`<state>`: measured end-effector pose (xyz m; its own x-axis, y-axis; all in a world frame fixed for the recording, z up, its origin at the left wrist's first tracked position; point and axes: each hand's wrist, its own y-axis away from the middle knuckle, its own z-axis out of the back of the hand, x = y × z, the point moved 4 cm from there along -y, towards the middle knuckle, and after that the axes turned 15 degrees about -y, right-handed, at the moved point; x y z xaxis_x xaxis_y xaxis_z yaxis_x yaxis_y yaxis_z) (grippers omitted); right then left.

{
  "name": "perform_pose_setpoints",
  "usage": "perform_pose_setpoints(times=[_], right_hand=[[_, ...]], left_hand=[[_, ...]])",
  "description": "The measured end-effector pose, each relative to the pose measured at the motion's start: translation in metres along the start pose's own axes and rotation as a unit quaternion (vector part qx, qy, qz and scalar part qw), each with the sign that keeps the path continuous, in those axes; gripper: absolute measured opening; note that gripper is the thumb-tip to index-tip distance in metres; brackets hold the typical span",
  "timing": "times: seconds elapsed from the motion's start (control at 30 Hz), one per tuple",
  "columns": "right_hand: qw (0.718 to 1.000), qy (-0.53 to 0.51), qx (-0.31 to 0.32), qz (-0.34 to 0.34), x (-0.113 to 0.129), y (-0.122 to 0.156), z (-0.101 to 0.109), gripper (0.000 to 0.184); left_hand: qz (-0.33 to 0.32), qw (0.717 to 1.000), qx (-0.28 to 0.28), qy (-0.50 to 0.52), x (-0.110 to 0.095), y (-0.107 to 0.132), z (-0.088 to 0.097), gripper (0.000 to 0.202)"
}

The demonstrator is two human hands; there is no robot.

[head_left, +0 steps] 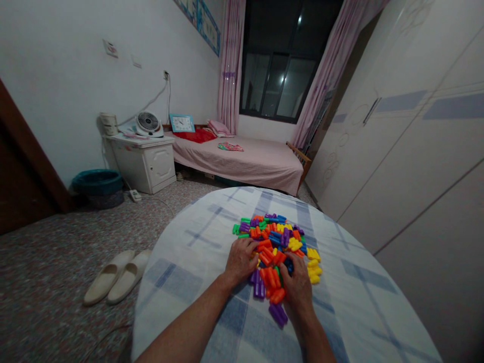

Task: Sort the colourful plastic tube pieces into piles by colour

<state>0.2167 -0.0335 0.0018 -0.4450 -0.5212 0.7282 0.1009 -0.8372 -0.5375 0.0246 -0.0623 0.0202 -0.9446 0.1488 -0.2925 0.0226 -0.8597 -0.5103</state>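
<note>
1. Filling the right side, the pale wardrobe (401, 151) slopes across the view, its handle upright.
2. The bed (260, 164) stands at the back under a pink cover, with red cloth and pink bedding towards its left end.
3. Behind it is the dark window (282, 63), with pink curtains (230, 55) at both sides.
4. The table (185, 275), rounded and spread with a blue-and-white checked cloth, takes up the foreground.
5. Left of the bed is a white cabinet (161, 164).
6. Beside the cabinet, on the speckled floor, sits a bin (97, 187) with a teal liner.
7. A blue-framed clock (182, 123) leans at the bed's left end; a white fan (148, 122) stands on the cabinet.
8. Two pale slippers (106, 280) lie side by side left of the table.
9. The blocks (265, 256) lie heaped on the table between and beyond the hands: orange, purple, yellow, blue and green.
10. The left hand (241, 259) is bent against the heap's left edge, at orange pieces; whether it grips one, I cannot tell.
11. The right hand (298, 280) curves round the near right side, thumb by orange and dark blue pieces; its grip cannot be told either.
12. One purple piece (279, 315) lies nearest the wearer, just left of the right wrist.
</note>
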Motion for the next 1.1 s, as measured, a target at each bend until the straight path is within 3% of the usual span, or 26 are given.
perform_pose_setpoints(times=[1.1], right_hand=[[1.000,0.001,0.004,-0.004,-0.0009,0.0004,-0.0008,0.033]], left_hand=[[-0.002,1.000,0.012,0.003,-0.0010,0.0004,0.0020,0.031]])
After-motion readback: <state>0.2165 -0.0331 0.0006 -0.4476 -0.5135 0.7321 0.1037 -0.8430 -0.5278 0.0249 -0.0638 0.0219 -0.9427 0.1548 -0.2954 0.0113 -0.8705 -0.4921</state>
